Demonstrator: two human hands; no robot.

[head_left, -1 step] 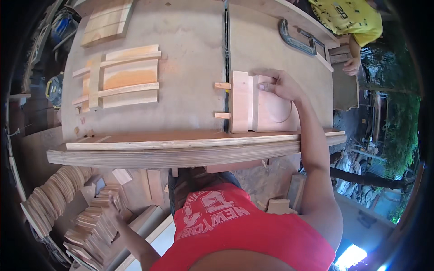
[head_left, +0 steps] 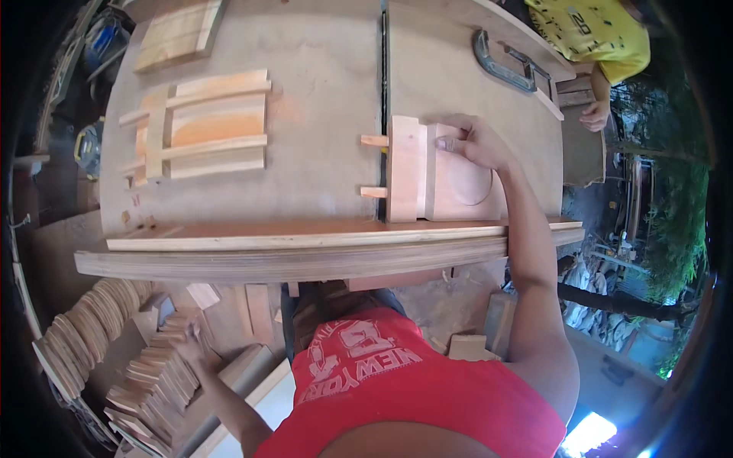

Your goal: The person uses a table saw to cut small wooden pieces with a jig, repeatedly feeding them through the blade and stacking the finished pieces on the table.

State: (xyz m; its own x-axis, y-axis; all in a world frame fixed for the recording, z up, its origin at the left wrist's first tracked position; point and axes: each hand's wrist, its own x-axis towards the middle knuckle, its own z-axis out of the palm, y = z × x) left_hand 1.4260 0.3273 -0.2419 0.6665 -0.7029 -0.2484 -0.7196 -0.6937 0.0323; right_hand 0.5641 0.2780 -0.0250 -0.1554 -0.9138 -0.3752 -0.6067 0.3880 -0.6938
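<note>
My right hand (head_left: 475,143) is closed on the far edge of a pale wooden panel (head_left: 408,172), with the thumb resting on its face. A raised strip crosses the panel, and a curved outline shows on its right part. Two small wooden tabs (head_left: 374,140) stick out from its left side, over the dark gap in the table. My left hand (head_left: 189,349) is low at the left, at a row of thin wooden pieces (head_left: 156,378) standing on edge below the table. Its fingers are too small and blurred to read, so a hold cannot be made out.
A wooden frame of crossed strips (head_left: 210,126) lies on the table (head_left: 321,153), with a board (head_left: 179,34) behind it. At the far right sits a metal C-clamp (head_left: 508,65). Another person's hand (head_left: 594,116) is beyond the right edge. Curved wooden pieces (head_left: 92,328) are stacked lower left.
My left hand has shifted slightly at the row of wooden pieces. The view has moved a little; my right hand stays on the panel.
</note>
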